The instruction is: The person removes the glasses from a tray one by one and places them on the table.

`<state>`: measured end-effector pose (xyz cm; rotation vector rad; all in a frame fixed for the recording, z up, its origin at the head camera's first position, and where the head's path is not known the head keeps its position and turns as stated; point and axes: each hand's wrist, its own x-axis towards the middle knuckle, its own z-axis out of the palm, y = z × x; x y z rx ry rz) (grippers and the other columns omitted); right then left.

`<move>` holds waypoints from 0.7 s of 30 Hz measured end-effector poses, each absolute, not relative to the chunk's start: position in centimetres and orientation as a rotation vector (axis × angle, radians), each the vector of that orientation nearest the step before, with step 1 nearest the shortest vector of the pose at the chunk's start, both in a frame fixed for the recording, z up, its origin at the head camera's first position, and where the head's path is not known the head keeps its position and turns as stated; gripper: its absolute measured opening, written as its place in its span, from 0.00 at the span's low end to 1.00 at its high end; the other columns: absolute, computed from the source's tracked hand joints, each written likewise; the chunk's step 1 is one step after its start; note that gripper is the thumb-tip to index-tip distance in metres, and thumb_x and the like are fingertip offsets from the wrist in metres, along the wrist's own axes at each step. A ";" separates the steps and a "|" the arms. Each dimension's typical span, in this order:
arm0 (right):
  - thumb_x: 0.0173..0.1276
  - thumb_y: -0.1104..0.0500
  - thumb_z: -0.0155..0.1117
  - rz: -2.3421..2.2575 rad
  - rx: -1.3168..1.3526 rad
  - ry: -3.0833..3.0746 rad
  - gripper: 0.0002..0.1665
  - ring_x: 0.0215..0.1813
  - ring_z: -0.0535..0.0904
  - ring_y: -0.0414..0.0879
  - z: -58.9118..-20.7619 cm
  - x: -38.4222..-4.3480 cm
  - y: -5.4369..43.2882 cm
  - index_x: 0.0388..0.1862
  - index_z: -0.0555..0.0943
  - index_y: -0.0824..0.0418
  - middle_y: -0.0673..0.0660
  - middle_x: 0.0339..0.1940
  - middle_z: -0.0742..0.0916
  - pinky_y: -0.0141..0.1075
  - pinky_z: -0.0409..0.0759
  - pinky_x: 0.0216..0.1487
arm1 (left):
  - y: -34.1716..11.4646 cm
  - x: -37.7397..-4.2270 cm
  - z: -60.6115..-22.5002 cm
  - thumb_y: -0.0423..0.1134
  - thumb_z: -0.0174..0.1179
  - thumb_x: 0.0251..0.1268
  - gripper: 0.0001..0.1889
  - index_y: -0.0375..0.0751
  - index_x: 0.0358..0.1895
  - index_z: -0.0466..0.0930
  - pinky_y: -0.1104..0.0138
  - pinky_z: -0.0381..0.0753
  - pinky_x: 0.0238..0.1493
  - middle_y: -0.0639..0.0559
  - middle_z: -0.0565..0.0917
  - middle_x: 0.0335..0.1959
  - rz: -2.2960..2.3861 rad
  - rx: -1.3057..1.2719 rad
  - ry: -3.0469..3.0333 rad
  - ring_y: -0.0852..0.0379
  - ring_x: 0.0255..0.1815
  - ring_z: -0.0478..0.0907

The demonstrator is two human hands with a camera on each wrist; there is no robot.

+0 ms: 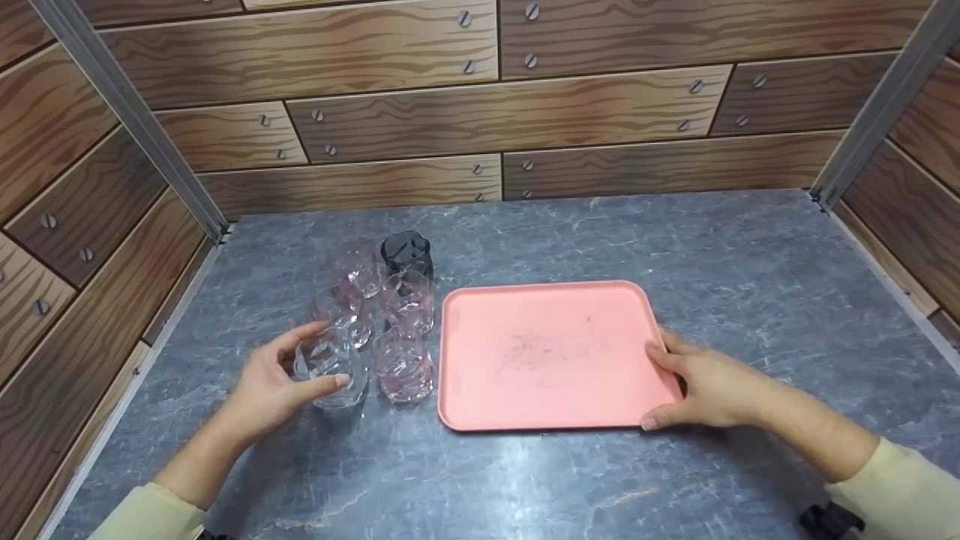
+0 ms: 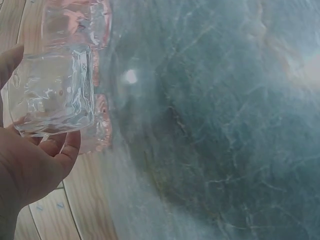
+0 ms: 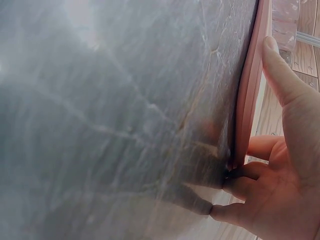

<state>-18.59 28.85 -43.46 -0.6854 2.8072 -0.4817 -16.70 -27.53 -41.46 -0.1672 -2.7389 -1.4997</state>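
Note:
My left hand [image 1: 274, 382] grips a clear glass [image 1: 330, 367] at the front left of a cluster of glasses; the left wrist view shows fingers and thumb around this glass [image 2: 55, 92]. Beside it stands a pinkish glass [image 1: 403, 364], with other pinkish glasses [image 1: 409, 300] behind and one dark grey glass [image 1: 407, 251] at the back. On the table to the right lies a pink rectangular tray [image 1: 555, 360]. My right hand [image 1: 709, 382] holds its right edge near the front corner, thumb along the rim [image 3: 252, 85] and fingers at the side.
The grey marbled table [image 1: 525, 480] extends around the tray and glasses. Wood-patterned walls [image 1: 390, 127] close off the back and both sides, with metal posts [image 1: 142, 127] at the rear corners.

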 end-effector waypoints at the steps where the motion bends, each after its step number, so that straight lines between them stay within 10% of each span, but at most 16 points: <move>1: 0.52 0.20 0.75 -0.481 -0.685 2.807 0.75 0.74 0.66 0.81 -43.5 -18.6 28.8 0.79 0.67 0.74 0.79 0.81 0.63 0.69 0.70 0.70 | -27.6 -16.7 -41.6 0.43 0.84 0.55 0.44 0.40 0.76 0.73 0.67 0.79 0.47 0.40 0.79 0.69 -1.498 -0.170 -2.744 0.45 0.52 0.76; 21: 0.52 0.20 0.75 -0.486 -0.697 2.814 0.75 0.75 0.65 0.79 -43.5 -18.5 29.0 0.79 0.67 0.74 0.79 0.80 0.63 0.68 0.69 0.71 | -28.2 -17.2 -43.2 0.42 0.83 0.55 0.45 0.39 0.77 0.72 0.51 0.74 0.72 0.36 0.75 0.74 -1.519 -0.180 -2.750 0.38 0.71 0.74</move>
